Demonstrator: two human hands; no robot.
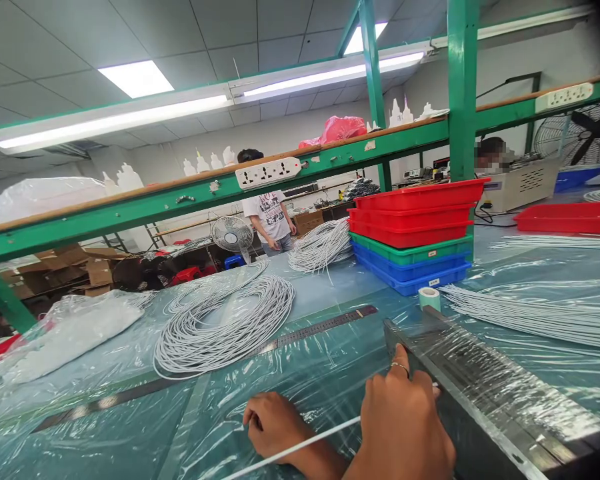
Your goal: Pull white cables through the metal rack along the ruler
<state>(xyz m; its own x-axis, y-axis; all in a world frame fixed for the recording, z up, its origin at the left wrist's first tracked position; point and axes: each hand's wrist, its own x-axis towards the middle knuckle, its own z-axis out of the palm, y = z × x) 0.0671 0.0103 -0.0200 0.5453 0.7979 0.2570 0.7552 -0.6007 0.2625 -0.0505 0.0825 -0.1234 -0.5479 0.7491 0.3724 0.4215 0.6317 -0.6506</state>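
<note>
My left hand (273, 420) rests low on the plastic-covered bench, fingers curled over a thin white cable (300, 445) that runs diagonally under it. Just to its right, my right hand (405, 427), with a ring on one finger, is closed over the same cable where it meets the near end of a long dark metal channel wrapped in clear film (480, 393). A large coil of white cable (225, 323) lies beyond my hands. A metal ruler strip (320, 327) is fixed along the bench.
Stacked red, green and blue trays (413, 233) stand at the back beside another cable coil (323, 245). Cut straight cables (530, 313) lie right, a tape roll (429, 298) near them. Plastic bags (75, 327) sit left. People stand beyond the green shelf (180, 200).
</note>
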